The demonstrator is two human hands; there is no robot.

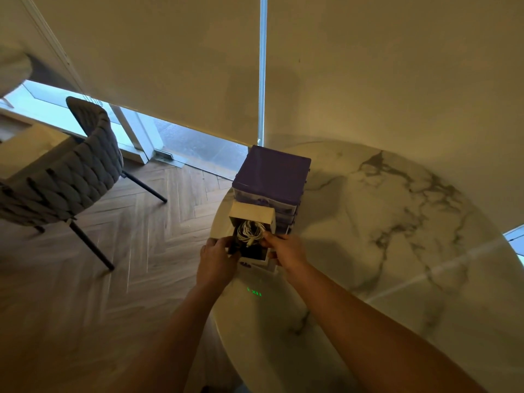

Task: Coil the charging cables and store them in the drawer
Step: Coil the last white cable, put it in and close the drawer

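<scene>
Two hands: working at the open drawer (252, 236) of a purple organizer (272, 177).
Left hand (217, 260): gripping the drawer's edge, steadying it.
Right hand (286, 249): pinching the coiled white cable (249, 229), tucking it inside.

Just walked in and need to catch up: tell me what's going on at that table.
A person is putting a coiled white charging cable into a pulled-out drawer of a small purple-topped drawer unit on the round white marble table. The right hand touches the coil at the drawer's right edge, and the left hand grips the left side. The drawer is open.
</scene>
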